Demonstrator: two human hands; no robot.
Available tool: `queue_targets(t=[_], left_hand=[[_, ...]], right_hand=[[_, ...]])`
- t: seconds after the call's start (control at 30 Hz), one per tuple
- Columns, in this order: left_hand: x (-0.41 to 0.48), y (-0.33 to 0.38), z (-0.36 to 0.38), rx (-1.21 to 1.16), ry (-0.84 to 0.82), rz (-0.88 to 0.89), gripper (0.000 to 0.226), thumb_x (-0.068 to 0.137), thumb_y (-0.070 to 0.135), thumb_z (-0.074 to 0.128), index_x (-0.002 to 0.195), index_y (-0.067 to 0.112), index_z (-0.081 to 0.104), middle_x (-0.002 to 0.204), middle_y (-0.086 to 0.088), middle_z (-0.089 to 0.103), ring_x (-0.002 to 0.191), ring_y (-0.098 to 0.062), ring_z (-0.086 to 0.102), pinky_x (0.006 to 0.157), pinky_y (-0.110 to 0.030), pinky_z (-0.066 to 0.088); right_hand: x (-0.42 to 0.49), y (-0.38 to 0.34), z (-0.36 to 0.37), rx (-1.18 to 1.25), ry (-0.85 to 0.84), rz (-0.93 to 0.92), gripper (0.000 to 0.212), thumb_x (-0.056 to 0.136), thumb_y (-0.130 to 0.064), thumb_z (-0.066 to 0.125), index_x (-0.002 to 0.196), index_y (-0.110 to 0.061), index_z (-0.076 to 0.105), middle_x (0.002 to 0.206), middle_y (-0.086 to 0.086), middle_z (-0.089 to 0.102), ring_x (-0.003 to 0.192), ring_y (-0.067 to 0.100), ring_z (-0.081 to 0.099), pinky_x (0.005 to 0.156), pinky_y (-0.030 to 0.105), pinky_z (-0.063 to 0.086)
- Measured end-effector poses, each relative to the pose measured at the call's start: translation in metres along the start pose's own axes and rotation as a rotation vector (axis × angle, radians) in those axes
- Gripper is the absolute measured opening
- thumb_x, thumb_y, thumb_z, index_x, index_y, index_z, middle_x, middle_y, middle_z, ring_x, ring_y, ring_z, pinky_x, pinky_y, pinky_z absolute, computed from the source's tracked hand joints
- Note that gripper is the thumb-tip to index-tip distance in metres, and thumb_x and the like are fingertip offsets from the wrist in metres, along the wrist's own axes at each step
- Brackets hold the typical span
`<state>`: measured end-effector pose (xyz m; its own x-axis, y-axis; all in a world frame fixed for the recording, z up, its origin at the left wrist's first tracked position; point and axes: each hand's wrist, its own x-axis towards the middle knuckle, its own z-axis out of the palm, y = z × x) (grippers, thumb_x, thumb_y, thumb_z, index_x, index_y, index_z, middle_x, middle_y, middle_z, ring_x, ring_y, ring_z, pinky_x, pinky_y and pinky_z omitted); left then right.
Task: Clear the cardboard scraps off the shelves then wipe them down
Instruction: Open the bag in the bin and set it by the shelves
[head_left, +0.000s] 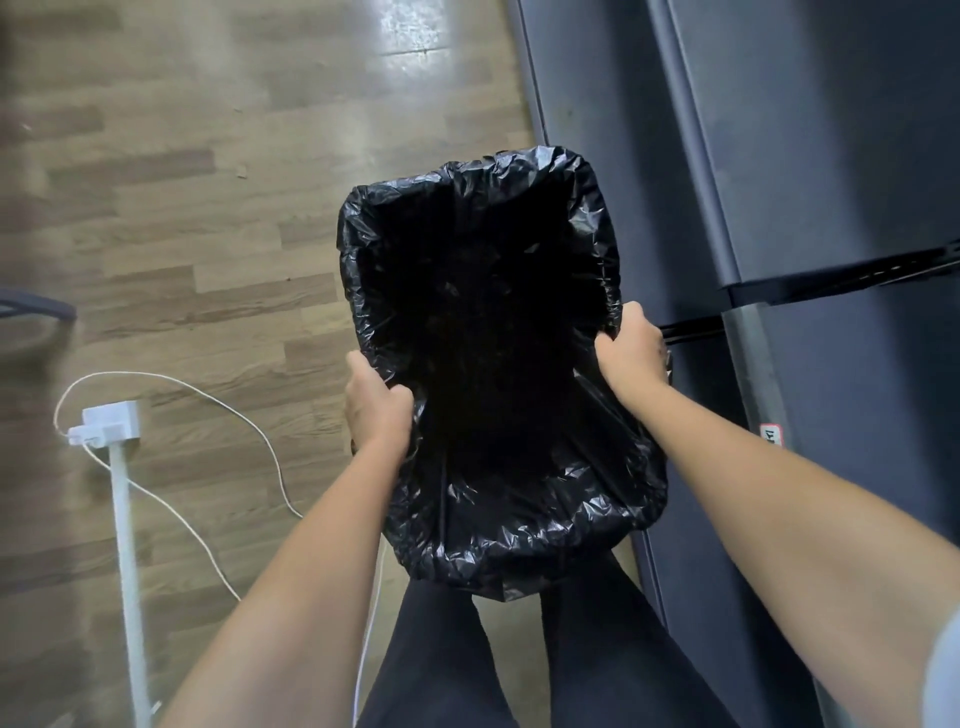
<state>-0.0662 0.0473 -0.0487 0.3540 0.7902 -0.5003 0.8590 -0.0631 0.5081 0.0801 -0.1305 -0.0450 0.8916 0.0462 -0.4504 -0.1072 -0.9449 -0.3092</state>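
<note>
1. A bin (524, 551) lined with a crinkled black bag (587, 208) fills the middle of the frame, its mouth open toward the camera.
2. Its inside is too dark to tell what it holds.
3. The left hand (376, 402) grips the bin's left rim, thumb hooked inside over the bag.
4. The right hand (631, 348) grips the right rim the same way, fingers curled round the edge.
5. Dark metal shelves (810, 156) run down the right side of the frame, just beside the bin.
6. Legs (441, 649) in black show at the bottom, under the bin.
7. At lower left, a white socket block (111, 423) tops a post on the wood floor (208, 234), with a white cable (249, 421) looping from it.
</note>
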Motion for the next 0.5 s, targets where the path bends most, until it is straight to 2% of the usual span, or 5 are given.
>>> queue_targets(t=[0.2, 0.3, 0.4, 0.5], left_hand=[[0.031, 0.011, -0.033, -0.050, 0.047, 0.027, 0.026, 0.080, -0.008, 0.043, 0.102, 0.004, 0.036, 0.089, -0.010, 0.046, 0.079, -0.028, 0.044, 0.068, -0.032, 0.032], [0.050, 0.015, -0.040, -0.046, 0.077, 0.026, 0.026, 0.079, -0.008, 0.043, 0.099, 0.006, 0.034, 0.088, -0.012, 0.046, 0.079, -0.029, 0.044, 0.068, -0.033, 0.032], [0.067, 0.029, -0.041, -0.063, 0.101, 0.016, 0.034, 0.078, -0.009, 0.042, 0.110, -0.001, 0.039, 0.090, -0.012, 0.046, 0.083, -0.030, 0.045, 0.071, -0.034, 0.035], [0.082, 0.054, -0.038, -0.050, 0.116, -0.032, 0.036, 0.079, -0.008, 0.042, 0.114, -0.003, 0.039, 0.097, -0.015, 0.049, 0.089, -0.033, 0.047, 0.073, -0.036, 0.035]], right_hand=[[0.009, -0.051, -0.003, 0.022, 0.051, -0.059, 0.009, 0.091, -0.013, 0.044, 0.089, -0.011, 0.036, 0.083, 0.007, 0.048, 0.078, 0.030, 0.046, 0.070, 0.036, 0.038], [0.021, -0.070, 0.003, 0.014, 0.060, -0.087, 0.011, 0.091, -0.016, 0.045, 0.088, -0.012, 0.035, 0.084, 0.009, 0.051, 0.079, 0.031, 0.047, 0.071, 0.038, 0.041], [0.041, -0.086, 0.001, 0.021, 0.036, -0.103, 0.012, 0.091, -0.018, 0.045, 0.088, -0.013, 0.035, 0.085, 0.010, 0.054, 0.080, 0.031, 0.049, 0.074, 0.040, 0.045], [0.067, -0.102, -0.009, 0.020, -0.012, -0.116, 0.010, 0.093, -0.016, 0.045, 0.090, -0.012, 0.035, 0.086, 0.009, 0.052, 0.080, 0.030, 0.048, 0.068, 0.035, 0.038]])
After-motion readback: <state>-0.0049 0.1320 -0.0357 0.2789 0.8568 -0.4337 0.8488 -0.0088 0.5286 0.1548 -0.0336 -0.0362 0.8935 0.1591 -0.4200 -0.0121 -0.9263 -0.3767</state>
